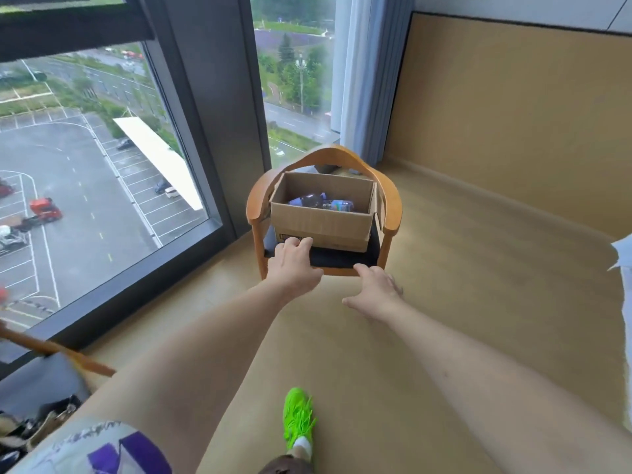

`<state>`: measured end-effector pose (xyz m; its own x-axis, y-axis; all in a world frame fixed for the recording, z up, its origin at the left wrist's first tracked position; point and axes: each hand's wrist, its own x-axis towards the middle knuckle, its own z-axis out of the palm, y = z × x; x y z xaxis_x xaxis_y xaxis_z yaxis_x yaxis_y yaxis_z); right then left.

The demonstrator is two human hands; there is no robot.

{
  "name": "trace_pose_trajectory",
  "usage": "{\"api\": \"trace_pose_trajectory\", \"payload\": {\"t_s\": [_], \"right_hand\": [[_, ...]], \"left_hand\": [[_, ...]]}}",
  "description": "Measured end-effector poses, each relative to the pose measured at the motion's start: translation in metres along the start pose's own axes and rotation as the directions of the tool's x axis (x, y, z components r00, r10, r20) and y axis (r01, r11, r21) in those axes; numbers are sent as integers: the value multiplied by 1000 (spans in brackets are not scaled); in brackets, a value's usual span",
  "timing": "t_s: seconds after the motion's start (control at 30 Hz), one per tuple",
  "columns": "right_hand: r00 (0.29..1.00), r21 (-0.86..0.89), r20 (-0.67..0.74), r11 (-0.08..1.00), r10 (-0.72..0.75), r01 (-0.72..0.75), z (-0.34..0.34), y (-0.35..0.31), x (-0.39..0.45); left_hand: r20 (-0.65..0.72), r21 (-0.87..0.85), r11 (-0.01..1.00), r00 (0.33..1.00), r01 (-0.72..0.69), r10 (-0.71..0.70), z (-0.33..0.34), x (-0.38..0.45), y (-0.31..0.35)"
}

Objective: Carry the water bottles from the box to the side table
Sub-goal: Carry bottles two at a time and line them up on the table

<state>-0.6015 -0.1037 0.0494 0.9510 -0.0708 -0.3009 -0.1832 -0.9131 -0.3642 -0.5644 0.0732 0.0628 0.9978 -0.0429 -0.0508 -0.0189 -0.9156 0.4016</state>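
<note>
Now both arms extended forward. Left hand (294, 260) relaxed, fingertips at the box (321, 220) lower front edge, nothing gripped. Right hand (374, 290) spread, empty, over the chair (391, 213) seat's front rail. Water bottles (321, 201) lie inside the box.

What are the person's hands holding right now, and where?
Nothing: the left hand and right hand reach open toward the box on the chair.

Single head cam, wide-angle, looking forward-down along both arms; chair (323, 213) with box (321, 220) mid-frame, near; window left.
</note>
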Motion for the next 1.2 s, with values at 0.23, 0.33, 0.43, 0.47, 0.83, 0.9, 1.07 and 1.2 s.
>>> {"api": "trace_pose_trajectory", "payload": {"t_s": [0.23,0.33,0.43,0.47,0.83,0.9,1.07,1.2], "right_hand": [[997,51,-51,998,49,-46,-55,-54,154],[997,77,-57,996,45,-40,-69,-68,206],[997,69,2,995,72,-72,-72,-68,257],[996,68,22,994,81,-82,-71,-66,275],[953,-21,277,992,124,-123,-45,-34,503],[933,-63,336,991,131,-117,-37,-28,533],[874,-150,482,989,68,6,-10,-12,582],[830,-185,558,976,11,111,16,-3,599]], "left_hand": [[74,-25,1000,997,-16,17,-26,178,-3],[88,-49,999,996,-20,25,-31,240,0],[126,-45,999,992,-13,19,-20,289,-2],[144,-40,999,990,-8,14,-15,304,-5],[285,7,985,944,172,-167,60,484,-38],[314,-1,978,929,208,-197,74,510,-37],[395,27,959,878,283,-271,111,552,-44],[448,80,938,829,336,-335,140,569,-58]]}}
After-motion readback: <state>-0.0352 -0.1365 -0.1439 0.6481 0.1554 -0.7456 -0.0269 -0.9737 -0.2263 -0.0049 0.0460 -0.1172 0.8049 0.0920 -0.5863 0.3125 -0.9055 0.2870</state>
